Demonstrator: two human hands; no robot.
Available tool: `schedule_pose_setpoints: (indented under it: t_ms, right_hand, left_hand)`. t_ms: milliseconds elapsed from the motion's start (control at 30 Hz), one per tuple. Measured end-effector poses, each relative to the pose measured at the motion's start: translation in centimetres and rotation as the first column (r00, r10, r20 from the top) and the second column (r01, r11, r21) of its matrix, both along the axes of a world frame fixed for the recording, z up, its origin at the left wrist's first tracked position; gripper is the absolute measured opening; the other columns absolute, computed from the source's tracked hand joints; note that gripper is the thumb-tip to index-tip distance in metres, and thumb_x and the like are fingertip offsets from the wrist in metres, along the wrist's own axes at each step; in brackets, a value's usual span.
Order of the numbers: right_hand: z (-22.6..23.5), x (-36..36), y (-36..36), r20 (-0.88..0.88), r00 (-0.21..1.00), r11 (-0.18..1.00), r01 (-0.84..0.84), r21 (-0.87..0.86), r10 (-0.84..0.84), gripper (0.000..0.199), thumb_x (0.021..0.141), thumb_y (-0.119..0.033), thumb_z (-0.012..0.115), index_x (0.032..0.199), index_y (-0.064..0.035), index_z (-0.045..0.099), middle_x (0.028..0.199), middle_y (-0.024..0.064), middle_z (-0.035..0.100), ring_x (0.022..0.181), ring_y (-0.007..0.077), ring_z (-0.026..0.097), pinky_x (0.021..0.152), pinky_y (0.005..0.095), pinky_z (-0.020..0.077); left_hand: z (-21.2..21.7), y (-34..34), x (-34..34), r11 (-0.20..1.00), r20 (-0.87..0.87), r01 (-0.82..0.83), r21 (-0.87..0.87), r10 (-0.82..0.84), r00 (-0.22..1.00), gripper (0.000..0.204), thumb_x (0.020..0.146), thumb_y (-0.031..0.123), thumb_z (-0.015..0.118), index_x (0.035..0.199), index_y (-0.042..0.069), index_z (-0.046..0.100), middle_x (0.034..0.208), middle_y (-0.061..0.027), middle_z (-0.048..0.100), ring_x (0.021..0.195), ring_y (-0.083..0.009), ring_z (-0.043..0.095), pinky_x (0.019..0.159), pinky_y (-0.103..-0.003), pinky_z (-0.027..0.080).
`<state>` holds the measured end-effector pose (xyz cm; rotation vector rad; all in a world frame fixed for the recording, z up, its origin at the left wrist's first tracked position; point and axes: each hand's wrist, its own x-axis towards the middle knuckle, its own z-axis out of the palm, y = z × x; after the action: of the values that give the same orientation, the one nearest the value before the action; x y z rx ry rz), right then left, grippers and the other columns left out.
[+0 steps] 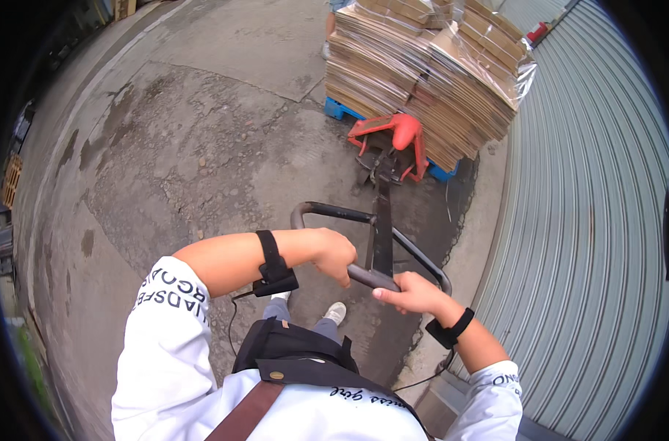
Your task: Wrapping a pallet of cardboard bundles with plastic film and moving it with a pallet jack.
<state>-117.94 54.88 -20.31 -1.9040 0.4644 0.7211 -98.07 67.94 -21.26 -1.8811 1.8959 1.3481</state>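
My left hand (336, 254) is closed round the left part of the dark loop handle (373, 278) of a hand pallet jack. My right hand (415, 293) grips the same bar farther right, thumb lying along it. From the loop a dark shaft (382, 220) runs away from me to the red pallet jack body (405, 132). Beyond that body, a blue pallet (342, 109) bears tall stacks of flat cardboard (459, 92), strapped and partly covered in clear film. The jack's forks are hidden beneath the load.
A grey ribbed metal shutter (577, 213) stands close on the right, with a concrete ledge (489, 213) along its foot. Cracked, patchy concrete ground (202, 162) stretches to the left. Behind the stack's far left side, part of another person (329, 28) shows. Wooden pallets (12, 180) stand far left.
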Motion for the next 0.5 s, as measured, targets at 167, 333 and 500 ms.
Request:
schedule_pose_setpoints:
  t_ms: [167,333,500]
  right_hand:
    - [0.8,2.4,-0.7,0.025,0.994,0.986,-0.098,-0.137,0.102,0.069,0.078,-0.066,0.058,0.065,0.0022,0.057,0.053,0.0115,0.055,0.052,0.0255,0.061,0.053,0.0362,0.0496]
    - [-14.9,-5.5,11.5,0.007,0.974,0.923,-0.211,-0.323,0.225,0.063,0.083,-0.060,0.055,0.078,0.0030,0.061,0.067,0.0214,0.062,0.068,0.0380,0.064,0.063,0.0440,0.0507]
    - [-29.4,-5.7,18.2,-0.203,0.959,0.927,-0.250,-0.281,0.197,0.066,0.080,-0.062,0.055,0.091,0.0023,0.061,0.094,0.0229,0.065,0.091,0.0355,0.063,0.083,0.0456,0.0466]
  left_hand:
    - [1.8,-0.3,2.0,0.991,-0.083,-0.109,0.074,0.115,0.990,0.049,0.070,0.041,0.066,0.105,0.007,0.063,0.090,-0.0153,0.067,0.090,-0.0314,0.064,0.078,-0.042,0.048]
    - [-14.2,10.0,-6.3,0.952,-0.072,0.047,0.301,-0.026,0.997,0.044,0.076,0.035,0.060,0.111,0.008,0.062,0.102,-0.0178,0.066,0.101,-0.0311,0.062,0.086,-0.043,0.047]
    - [-30.6,17.5,-12.7,0.866,0.350,-0.135,0.481,-0.048,0.935,0.058,0.087,0.040,0.053,0.138,0.013,0.041,0.135,-0.0154,0.048,0.130,-0.0304,0.040,0.108,-0.051,0.021]
